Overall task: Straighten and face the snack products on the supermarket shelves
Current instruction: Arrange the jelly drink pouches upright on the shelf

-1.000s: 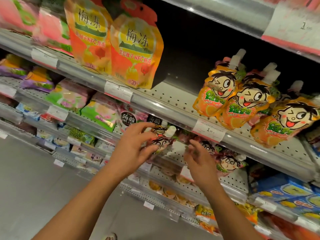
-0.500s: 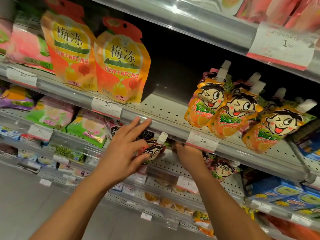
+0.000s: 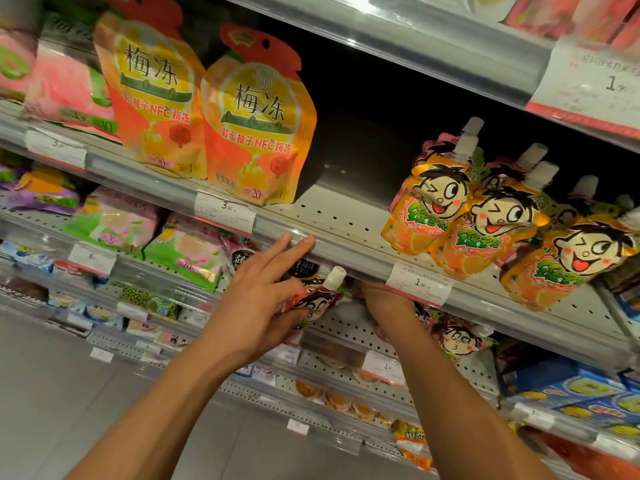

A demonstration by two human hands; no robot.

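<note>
Reaching left hand pinches spouted pouch.

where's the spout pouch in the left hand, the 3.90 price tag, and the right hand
spout pouch [image 3: 317, 301]: head view, on its printed front below the white cap
3.90 price tag [image 3: 225, 211]: head view, middle of the label
right hand [image 3: 375, 294]: head view, back of the hand under the shelf edge

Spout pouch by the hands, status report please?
Left hand holds spout pouch. Right hand reaches under shelf edge, fingers hidden. Nothing blocking.
</note>
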